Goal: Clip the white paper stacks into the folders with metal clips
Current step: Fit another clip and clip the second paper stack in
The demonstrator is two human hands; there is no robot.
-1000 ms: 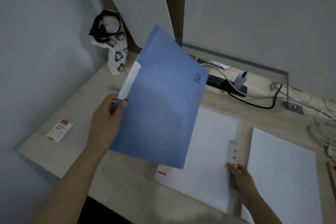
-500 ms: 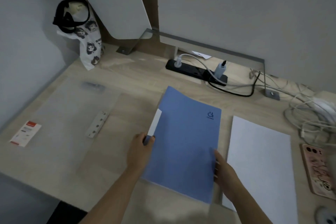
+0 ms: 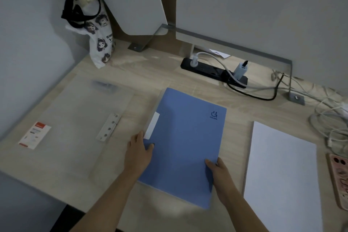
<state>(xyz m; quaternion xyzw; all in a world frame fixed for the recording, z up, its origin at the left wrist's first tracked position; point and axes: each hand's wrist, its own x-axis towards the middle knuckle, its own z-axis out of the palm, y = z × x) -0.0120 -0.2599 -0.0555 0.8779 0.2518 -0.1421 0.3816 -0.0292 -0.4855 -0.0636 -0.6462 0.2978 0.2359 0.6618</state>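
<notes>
A closed blue folder [image 3: 186, 137] with a white spine label lies flat on the wooden desk [image 3: 150, 73], in the middle. My left hand [image 3: 138, 154] holds its left spine edge, thumb on the cover. My right hand [image 3: 220, 177] pinches the lower right edge, thumb on top. To the right lies a loose white paper stack [image 3: 282, 171]. On the left a clear plastic folder [image 3: 75, 118] lies flat, with a metal clip [image 3: 108, 127] on its right side. What is inside the blue folder is hidden.
A black power strip [image 3: 205, 68] with plugs and tangled cables [image 3: 331, 118] sits along the back and right. A pink phone [image 3: 339, 177] lies at the far right edge. A printed cloth bag [image 3: 96, 39] leans in the back left corner. A red-and-white card [image 3: 34, 134] lies far left.
The blue cover, raised in my left hand a second ago, has swung down over the paper and the folder now lies closed. My right hand moved from the inner clip to the folder's right edge.
</notes>
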